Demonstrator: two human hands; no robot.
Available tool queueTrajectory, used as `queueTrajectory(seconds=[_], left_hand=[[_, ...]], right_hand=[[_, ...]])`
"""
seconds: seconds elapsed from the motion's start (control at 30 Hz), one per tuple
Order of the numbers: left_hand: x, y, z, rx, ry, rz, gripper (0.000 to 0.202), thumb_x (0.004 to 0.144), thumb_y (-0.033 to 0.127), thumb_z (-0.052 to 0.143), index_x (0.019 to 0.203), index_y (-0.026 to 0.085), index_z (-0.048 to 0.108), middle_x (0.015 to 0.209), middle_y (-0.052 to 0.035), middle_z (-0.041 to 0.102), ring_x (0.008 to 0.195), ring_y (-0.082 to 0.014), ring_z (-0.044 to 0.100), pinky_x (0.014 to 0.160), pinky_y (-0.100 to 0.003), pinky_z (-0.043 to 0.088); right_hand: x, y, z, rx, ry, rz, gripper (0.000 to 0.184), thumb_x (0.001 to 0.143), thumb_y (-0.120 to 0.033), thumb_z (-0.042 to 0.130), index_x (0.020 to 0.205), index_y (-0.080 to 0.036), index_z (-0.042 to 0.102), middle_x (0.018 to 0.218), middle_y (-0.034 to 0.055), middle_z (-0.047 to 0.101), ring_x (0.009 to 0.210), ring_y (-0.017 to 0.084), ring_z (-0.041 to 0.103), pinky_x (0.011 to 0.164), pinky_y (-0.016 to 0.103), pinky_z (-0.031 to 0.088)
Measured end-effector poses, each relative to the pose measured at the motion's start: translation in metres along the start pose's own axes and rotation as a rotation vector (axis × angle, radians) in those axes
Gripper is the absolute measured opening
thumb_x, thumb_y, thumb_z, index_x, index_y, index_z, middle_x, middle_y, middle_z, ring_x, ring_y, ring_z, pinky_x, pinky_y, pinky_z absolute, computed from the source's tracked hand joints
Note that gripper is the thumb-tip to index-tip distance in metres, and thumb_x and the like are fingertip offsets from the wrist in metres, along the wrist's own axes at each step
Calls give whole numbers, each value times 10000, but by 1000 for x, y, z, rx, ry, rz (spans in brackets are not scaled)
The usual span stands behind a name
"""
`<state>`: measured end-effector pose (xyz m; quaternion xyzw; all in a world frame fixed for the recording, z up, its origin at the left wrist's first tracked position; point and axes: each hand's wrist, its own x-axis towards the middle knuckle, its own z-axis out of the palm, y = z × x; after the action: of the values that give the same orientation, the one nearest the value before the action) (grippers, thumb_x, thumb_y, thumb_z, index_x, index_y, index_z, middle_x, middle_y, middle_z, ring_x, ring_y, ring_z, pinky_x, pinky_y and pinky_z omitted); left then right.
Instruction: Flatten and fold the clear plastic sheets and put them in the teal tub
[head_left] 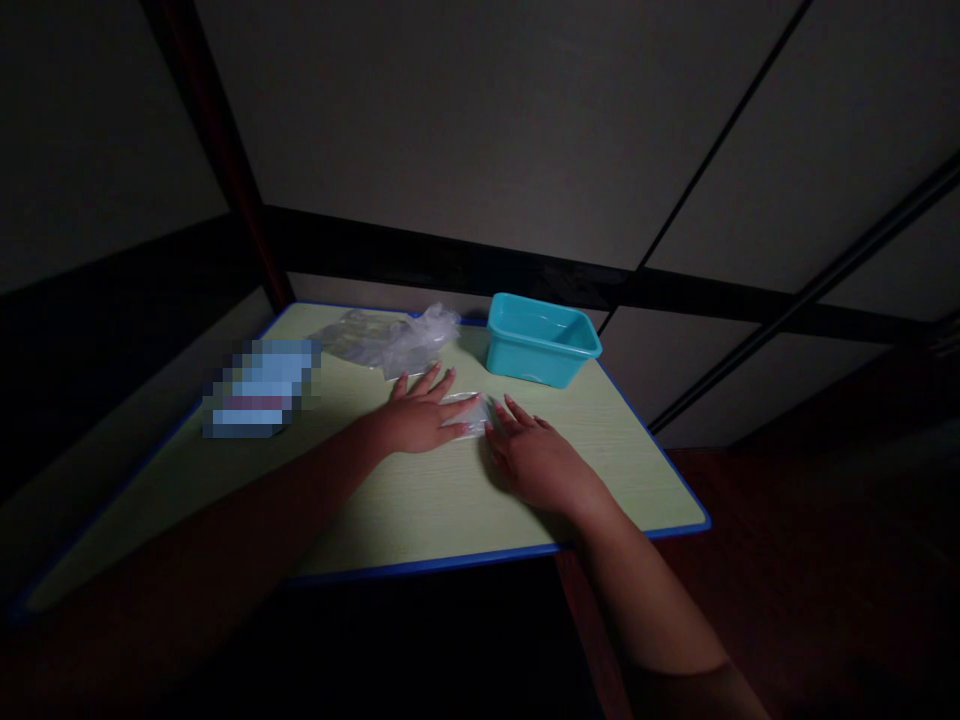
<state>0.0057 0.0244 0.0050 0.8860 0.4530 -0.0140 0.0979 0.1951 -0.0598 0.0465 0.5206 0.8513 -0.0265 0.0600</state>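
Left hand (420, 418) is spread, its thumb and forefinger lying over the film (475, 428), nothing pinched; right hand (536, 458) has its fingers loosely parted at the film's right edge, though how firmly it presses I cannot tell. Uneven pressure, or the hands drawing apart, could make the film slide or pucker, since something so thin likely grips the tabletop (427, 520) poorly. It might also cling to a fingertip and lift. The left fingertips sit near the bag (420, 340) and could snag it; dim light makes a clear edge easy to miss. Film lies between the hands, nearer than the bin (529, 358), small, see-through, shiny, with whitish glints, partly covered.
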Motion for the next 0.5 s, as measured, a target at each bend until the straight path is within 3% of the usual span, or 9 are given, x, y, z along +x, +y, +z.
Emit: queueTrajectory(seconds=[0.3, 0.5], left_hand=[[-1, 0, -1, 2, -2, 5, 554, 872, 648, 256, 1394, 482, 175, 1533, 14, -11, 1378, -348, -93, 1001, -666, 36], [1, 0, 1, 8, 11, -2, 579, 862, 668, 249, 1399, 462, 188, 1533, 10, 7, 1381, -346, -77, 1009, -655, 30]], right_hand=[[0, 6, -2, 45, 7, 12, 408, 890, -272, 385, 1155, -58, 609, 1449, 188, 316, 1378, 292, 174, 1062, 432, 290], [3, 7, 2, 11, 17, 39, 604, 833, -153, 394, 1429, -143, 293, 1516, 130, 135, 1389, 280, 123, 1045, 489, 295]])
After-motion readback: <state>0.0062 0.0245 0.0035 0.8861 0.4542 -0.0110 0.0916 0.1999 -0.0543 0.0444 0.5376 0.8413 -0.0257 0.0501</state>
